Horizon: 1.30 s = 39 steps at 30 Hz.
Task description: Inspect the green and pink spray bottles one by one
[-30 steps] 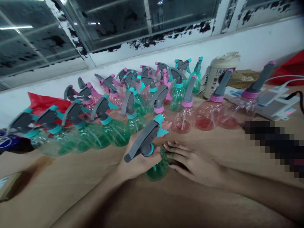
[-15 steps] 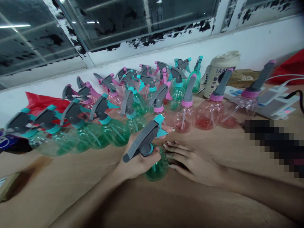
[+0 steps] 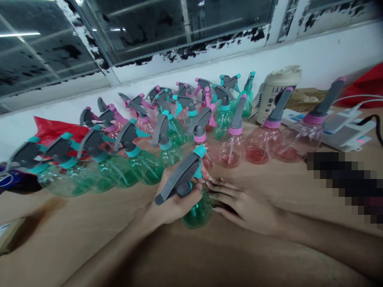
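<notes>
My left hand [image 3: 173, 199] is wrapped round the neck of a green spray bottle [image 3: 197, 213], which has a grey head and a teal nozzle. Its fingers press on the teal trigger, which is drawn in towards the neck. Flat on the table beside the bottle rests my right hand [image 3: 243, 201], fingers stretched out and fingertips at the bottle's right side. Whether they touch it I cannot tell. Just behind stand a pink spray bottle [image 3: 231, 153] and a row of green spray bottles, among them one with a teal collar [image 3: 146, 167].
Several more green and pink spray bottles crowd the back of the wooden table [image 3: 98, 235]. A lidded coffee cup [image 3: 277, 93] and a white power strip [image 3: 344, 129] with cables are at the right. A red bag [image 3: 50, 131] and a dark bottle with a blue label [image 3: 19, 179] lie left.
The fingers of my left hand have squeezed the teal trigger back towards the bottle's neck. The bottle and my right hand have stayed almost where they were.
</notes>
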### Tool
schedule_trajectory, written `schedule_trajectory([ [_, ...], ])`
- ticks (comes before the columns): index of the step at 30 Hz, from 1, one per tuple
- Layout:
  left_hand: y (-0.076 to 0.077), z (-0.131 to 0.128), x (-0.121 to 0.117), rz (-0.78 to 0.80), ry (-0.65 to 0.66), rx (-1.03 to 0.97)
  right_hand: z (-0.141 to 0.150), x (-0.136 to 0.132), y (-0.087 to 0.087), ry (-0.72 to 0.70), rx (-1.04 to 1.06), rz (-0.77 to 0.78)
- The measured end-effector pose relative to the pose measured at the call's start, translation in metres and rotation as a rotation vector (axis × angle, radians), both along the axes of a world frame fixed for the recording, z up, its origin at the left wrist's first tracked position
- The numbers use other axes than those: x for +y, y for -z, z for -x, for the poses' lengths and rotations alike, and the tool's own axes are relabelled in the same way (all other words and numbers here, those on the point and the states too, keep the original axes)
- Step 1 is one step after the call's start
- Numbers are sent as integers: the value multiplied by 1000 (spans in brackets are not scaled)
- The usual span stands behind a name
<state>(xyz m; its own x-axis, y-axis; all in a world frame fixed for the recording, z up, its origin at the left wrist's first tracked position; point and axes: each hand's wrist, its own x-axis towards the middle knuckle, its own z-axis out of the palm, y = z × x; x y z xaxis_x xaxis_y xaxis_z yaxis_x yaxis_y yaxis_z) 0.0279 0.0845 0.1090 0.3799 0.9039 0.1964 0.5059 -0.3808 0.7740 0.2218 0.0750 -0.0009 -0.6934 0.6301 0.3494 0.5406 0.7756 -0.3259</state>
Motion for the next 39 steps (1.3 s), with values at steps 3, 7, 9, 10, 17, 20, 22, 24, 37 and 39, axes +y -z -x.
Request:
schedule_trajectory([
  [3, 2, 0, 0, -13, -5, 34, 0, 0, 0, 7, 4, -12],
  [7, 0, -1, -2, -46, -14, 31, -1, 0, 2, 1, 32, -21],
  [9, 0, -2, -2, -39, -28, 28, -1, 0, 2, 3, 29, -18],
  [10, 0, -2, -3, -35, -37, 30, -1, 0, 2, 4, 27, -16],
  [17, 2, -4, -1, -95, 19, 7, 0, -1, -1, 11, 38, -22],
  [20, 3, -3, 0, -102, 26, -28, 0, -1, -2, 15, 33, -25],
  [22, 3, -3, -1, -66, 9, -67, 0, -1, -2, 15, 26, -33],
  [24, 5, -3, -2, 6, -44, -66, -1, -1, -2, 15, 9, -36],
  [37, 28, 16, -14, 29, 77, -84, 0, -2, -3, 24, -11, -80],
  [39, 29, 19, -15, 69, 66, -87, 0, -2, -3, 23, -20, -72],
])
